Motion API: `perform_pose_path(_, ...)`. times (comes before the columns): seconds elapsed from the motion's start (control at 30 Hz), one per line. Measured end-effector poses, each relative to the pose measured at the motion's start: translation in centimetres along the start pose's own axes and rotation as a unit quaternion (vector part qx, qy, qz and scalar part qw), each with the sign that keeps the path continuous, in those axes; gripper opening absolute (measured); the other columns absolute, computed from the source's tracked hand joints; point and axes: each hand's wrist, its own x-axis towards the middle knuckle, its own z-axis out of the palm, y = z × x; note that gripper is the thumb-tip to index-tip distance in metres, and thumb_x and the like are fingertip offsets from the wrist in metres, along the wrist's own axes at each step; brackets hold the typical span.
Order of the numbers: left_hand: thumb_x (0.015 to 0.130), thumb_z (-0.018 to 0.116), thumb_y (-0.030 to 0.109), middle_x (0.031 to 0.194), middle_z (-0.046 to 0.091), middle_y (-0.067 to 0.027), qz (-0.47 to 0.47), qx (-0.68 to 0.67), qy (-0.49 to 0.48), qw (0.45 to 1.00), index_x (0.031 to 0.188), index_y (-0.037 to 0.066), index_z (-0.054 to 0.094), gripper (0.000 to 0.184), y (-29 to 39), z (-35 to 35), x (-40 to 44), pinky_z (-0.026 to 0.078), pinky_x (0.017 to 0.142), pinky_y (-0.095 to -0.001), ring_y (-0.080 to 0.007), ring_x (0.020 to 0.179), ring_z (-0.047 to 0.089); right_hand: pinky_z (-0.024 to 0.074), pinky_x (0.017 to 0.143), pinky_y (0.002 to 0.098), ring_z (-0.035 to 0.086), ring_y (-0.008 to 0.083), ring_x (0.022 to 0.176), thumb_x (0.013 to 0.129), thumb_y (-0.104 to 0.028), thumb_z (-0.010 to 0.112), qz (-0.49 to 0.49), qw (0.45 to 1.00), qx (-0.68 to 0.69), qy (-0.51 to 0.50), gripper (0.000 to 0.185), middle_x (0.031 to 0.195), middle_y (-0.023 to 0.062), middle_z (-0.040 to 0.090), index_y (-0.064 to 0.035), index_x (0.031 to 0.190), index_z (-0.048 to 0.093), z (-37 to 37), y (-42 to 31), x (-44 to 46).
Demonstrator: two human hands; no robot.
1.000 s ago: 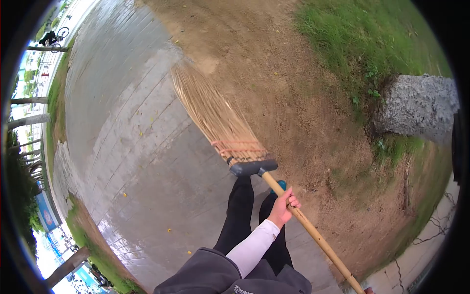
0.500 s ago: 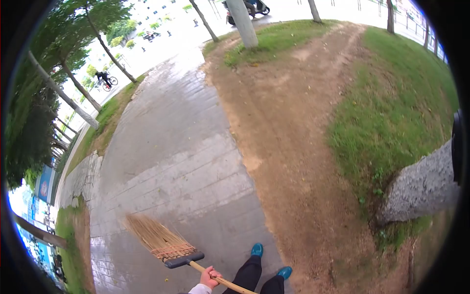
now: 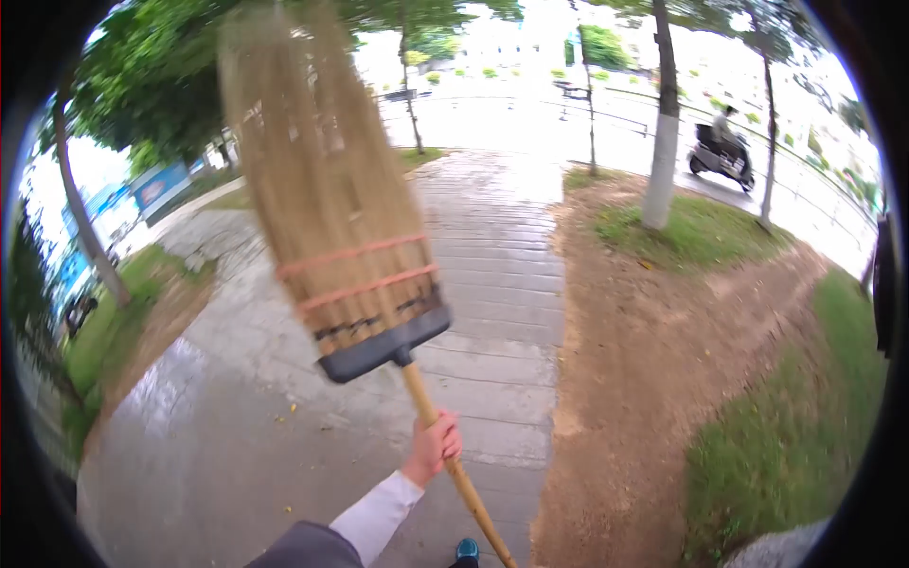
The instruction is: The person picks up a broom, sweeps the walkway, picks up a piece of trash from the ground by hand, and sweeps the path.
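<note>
My left hand [image 3: 435, 445], at the end of a light sleeve, is closed around the wooden handle of a broom [image 3: 346, 227]. The grip sits a little below the dark plastic head piece. The broom is raised, its straw bristles pointing up and slightly left, blurred at the tips. Two rows of reddish binding cross the straw near the head. The handle's lower end runs out at the bottom edge of the view. My right hand is out of view.
A wet paved path [image 3: 492, 312] with a few small yellow leaves runs ahead. Bare soil [image 3: 625, 379] and grass [image 3: 776, 464] border it on the right. A tree with a whitened trunk [image 3: 663, 170] stands ahead, and a person rides a scooter [image 3: 721, 159] on the road beyond.
The broom has swung up from low over the paving to high before me, my left hand rising with it. My view has tilted up and turned left.
</note>
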Motion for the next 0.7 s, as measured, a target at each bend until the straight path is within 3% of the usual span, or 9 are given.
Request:
perform_pose_path(0.03,0.078,0.05,0.009,0.04,0.031,0.0024,0.032,0.018,0.011,0.999,0.058,0.01,0.039,0.023,1.7,-0.1,2.5,0.026,0.03,-0.0231,-0.0075,0.028,0.029,0.0457,0.064,0.0337,0.056,0.0211,0.077,0.079,-0.024,0.047,-0.072,0.978,0.196,-0.029,0.029,0.088,0.0085,0.055,-0.0043,0.1,0.047,0.3,1.0,6.2)
perform_pose_path(0.07,0.078,0.052,0.01,0.041,0.034,0.0021,0.062,0.059,0.005,0.996,0.059,0.008,0.042,0.021,3.2,-0.8,4.9,0.028,0.03,-0.0225,-0.0067,0.029,0.031,0.0466,0.065,0.0336,0.058,0.024,0.072,0.061,-0.028,0.07,-0.213,0.956,-0.199,-0.021,0.051,0.077,0.0137,0.058,-0.0028,0.101,0.05,-1.7,-13.0,4.5)
perform_pose_path(0.1,0.078,0.052,0.011,0.042,0.036,0.0015,0.091,0.102,0.009,0.991,0.06,0.007,0.043,0.02,4.6,-1.9,7.3,0.028,0.03,-0.0227,-0.0069,0.03,0.033,0.0466,0.072,0.0301,0.057,0.0198,0.08,0.062,-0.036,0.072,-0.206,0.959,-0.193,0.022,0.072,0.086,0.0145,0.058,0.0013,0.114,0.039,-2.0,-23.1,3.1)
perform_pose_path(0.13,0.078,0.052,0.012,0.043,0.039,0.001,0.112,0.145,0.004,0.983,0.061,0.006,0.045,0.02,5.8,-2.7,8.9,0.029,0.03,-0.0228,-0.0071,0.03,0.035,0.0466,0.07,0.0299,0.056,0.0192,0.079,0.065,-0.029,0.07,-0.314,0.937,-0.142,0.053,0.069,0.089,0.0137,0.056,0.0003,0.117,0.036,-2.4,-30.3,2.3)
perform_pose_path(0.3,0.075,0.056,0.014,0.047,0.047,-0.004,0.183,0.338,0.045,0.922,0.065,0.001,0.049,0.018,7.6,-4.9,9.9,0.035,0.037,-0.0275,-0.0118,0.038,0.045,0.0418,0.08,0.0307,0.05,0.019,0.093,0.071,-0.018,0.064,-0.468,0.877,0.111,0.006,0.063,0.102,0.011,0.051,-0.002,0.122,0.031,-1.1,-52.6,1.1)
perform_pose_path(0.43,0.07,0.062,0.017,0.055,0.052,-0.0087,0.233,0.428,0.02,0.873,0.072,0.0,0.054,0.019,3.6,-7.1,7.2,0.038,0.045,-0.0304,-0.0154,0.049,0.049,0.0379,0.086,0.0323,0.048,0.0198,0.098,0.077,-0.019,0.055,-0.47,0.853,0.205,-0.097,0.054,0.109,0.0116,0.047,-0.003,0.123,0.032,2.2,-57.3,2.1)
perform_pose_path(0.53,0.068,0.063,0.017,0.061,0.053,-0.0135,0.168,0.501,0.053,0.848,0.075,0.001,0.055,0.019,-0.9,-8.6,4.7,0.04,0.051,-0.0326,-0.0178,0.054,0.05,0.0448,0.051,0.0269,0.053,0.0144,0.056,0.078,-0.021,0.055,-0.288,0.853,0.435,0.002,0.027,0.067,0.0053,0.053,-0.0067,0.1,0.045,4.6,-56.4,2.1)
perform_pose_path(0.6,0.067,0.065,0.017,0.066,0.055,-0.0168,0.087,0.505,0.017,0.859,0.084,0.001,0.055,0.026,-2.5,-9.2,3.4,0.041,0.055,-0.0327,-0.024,0.059,0.054,0.0324,0.033,0.0254,0.037,0.01,0.035,0.078,-0.023,0.056,-0.23,0.854,0.466,0.036,0.017,0.048,-0.0009,0.04,-0.0108,0.081,0.044,4.6,-53.6,3.3)
perform_pose_path(0.7,0.063,0.069,0.021,0.083,0.056,-0.0176,0.073,0.508,-0.04,0.857,0.106,0.0,0.046,0.053,-1.7,-9.5,2.2,0.044,0.064,-0.0331,-0.0292,0.073,0.056,0.0308,0.033,0.0268,0.033,0.0098,0.032,0.077,-0.019,0.058,-0.155,0.839,0.511,0.106,0.021,0.044,-0.0026,0.034,-0.0115,0.069,0.04,3.2,-50.6,6.7)
